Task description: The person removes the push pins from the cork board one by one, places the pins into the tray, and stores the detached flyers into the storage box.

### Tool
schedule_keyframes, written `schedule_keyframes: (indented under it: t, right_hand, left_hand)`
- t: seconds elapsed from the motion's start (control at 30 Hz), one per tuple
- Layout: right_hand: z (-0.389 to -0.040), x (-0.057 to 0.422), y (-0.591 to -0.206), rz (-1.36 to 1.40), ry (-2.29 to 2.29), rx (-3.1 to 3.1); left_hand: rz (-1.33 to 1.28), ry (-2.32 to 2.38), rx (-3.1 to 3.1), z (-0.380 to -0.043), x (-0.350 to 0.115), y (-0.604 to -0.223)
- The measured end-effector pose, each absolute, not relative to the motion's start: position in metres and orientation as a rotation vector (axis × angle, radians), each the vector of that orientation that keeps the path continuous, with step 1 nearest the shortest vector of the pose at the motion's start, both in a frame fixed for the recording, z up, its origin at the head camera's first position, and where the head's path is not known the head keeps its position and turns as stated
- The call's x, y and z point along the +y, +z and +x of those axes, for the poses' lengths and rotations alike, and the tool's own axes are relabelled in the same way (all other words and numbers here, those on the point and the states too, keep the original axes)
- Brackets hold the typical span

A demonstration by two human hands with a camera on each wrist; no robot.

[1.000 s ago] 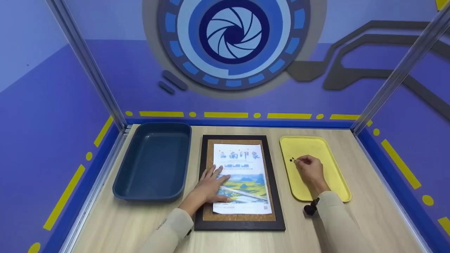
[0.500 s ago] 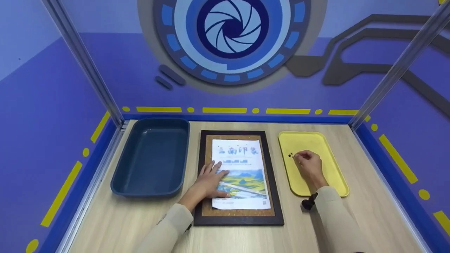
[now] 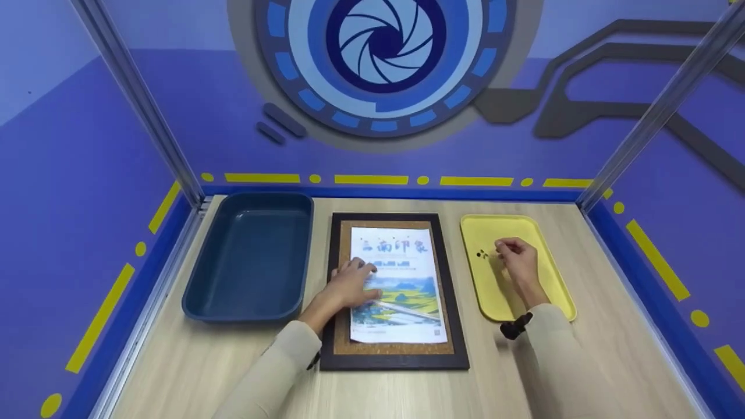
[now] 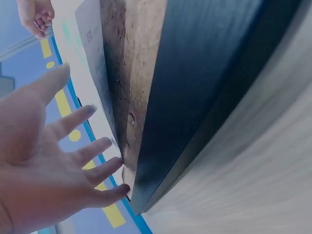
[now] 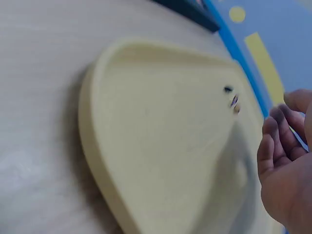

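Note:
A printed poster (image 3: 399, 285) lies on a cork board (image 3: 372, 348) with a dark frame (image 3: 396, 362). Along the poster's top edge show several tiny dark dots, like pin heads. My left hand (image 3: 349, 285) is over the poster's left side, fingers spread and slightly bent, fingertips close to the paper. Above the yellow tray (image 3: 547, 291), my right hand (image 3: 520, 265) pinches a small pin between thumb and forefinger; only a dark sliver shows in the left wrist view, beside the right hand's fingertips (image 4: 41, 27). A few small pins (image 3: 482, 254) lie on the tray just left of that hand.
A deep dark blue bin (image 3: 247, 267) stands left of the framed board. The wooden table (image 3: 396, 398) is bounded by blue panels (image 3: 233, 157) at the back and sides. A dark wrist device (image 3: 515, 327) is strapped at the right cuff.
My right hand has lifted up and to the right, away from the pins on the tray. My left hand has shifted slightly up the poster, its fingers more bent. The view has tilted slightly down.

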State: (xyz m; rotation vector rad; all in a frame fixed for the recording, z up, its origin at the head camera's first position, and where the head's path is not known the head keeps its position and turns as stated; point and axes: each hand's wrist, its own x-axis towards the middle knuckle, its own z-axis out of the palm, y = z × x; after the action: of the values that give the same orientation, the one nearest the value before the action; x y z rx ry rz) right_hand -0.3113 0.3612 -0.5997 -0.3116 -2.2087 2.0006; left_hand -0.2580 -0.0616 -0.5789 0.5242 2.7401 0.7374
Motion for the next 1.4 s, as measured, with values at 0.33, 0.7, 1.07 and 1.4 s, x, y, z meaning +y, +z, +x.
schedule_keyframes:
  t: [0.33,0.7,1.07,1.4]
  right_hand:
    - [-0.284,0.291,-0.597,0.035,1.811,-2.578]
    - [-0.262,0.240,-0.596,0.134,1.332,-2.995]
    - [-0.259,0.234,-0.609,0.096,1.359,-2.904]
    - [-0.246,0.237,-0.610,0.269,1.416,-2.874]
  left_hand:
    - [0.188,1.160,2.855,-0.267,-0.072,-0.583]
    - [0.081,1.084,2.789,-0.274,-0.074,-0.586]
    - [0.000,1.206,2.761,-0.275,-0.074,-0.593]
    - [-0.009,1.390,2.758,-0.282,-0.071,-0.599]
